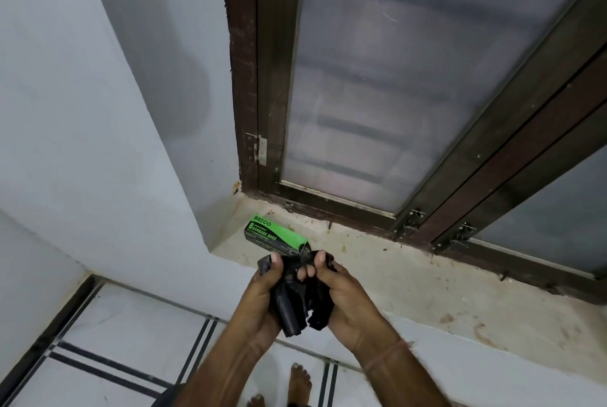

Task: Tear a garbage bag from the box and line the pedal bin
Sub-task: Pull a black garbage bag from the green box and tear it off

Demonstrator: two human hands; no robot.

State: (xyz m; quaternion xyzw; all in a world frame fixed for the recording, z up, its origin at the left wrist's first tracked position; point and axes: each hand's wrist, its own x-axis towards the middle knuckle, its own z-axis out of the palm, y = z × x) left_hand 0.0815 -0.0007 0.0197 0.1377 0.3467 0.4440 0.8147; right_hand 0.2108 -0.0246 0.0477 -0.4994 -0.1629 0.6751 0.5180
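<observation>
**A:** How many hands do you have on the bag?

**B:** Two. Your left hand [262,295] and your right hand [341,295] are both closed on the one black garbage bag [295,301], thumbs on top and pointing away from you. The bag is bunched between your palms, with a crumpled end hanging below them.

**A:** And the box?

**B:** One box [274,236], green and black, printed "BECO" and "GARBAGE BAGS". It lies flat on the stone sill [427,282], near the sill's left corner, just beyond your thumbs. Its near end is open, and black plastic seems to run from there into your grip; you cannot tell whether the bag is fully torn free.

**A:** What else can you count?

**B:** One window [377,78] with a dark brown frame and frosted panes stands on the far edge of the sill. One hinge [259,150] shows on the left post, and two small latches [437,226] sit on the bottom rail to the right. The sill is stained and speckled with brown marks.

**A:** Below your hands?

**B:** White floor tiles [131,334] with dark double stripes, and your two bare feet [295,387], toes showing at the bottom edge. A pale wall [82,127] closes the left side.
</observation>
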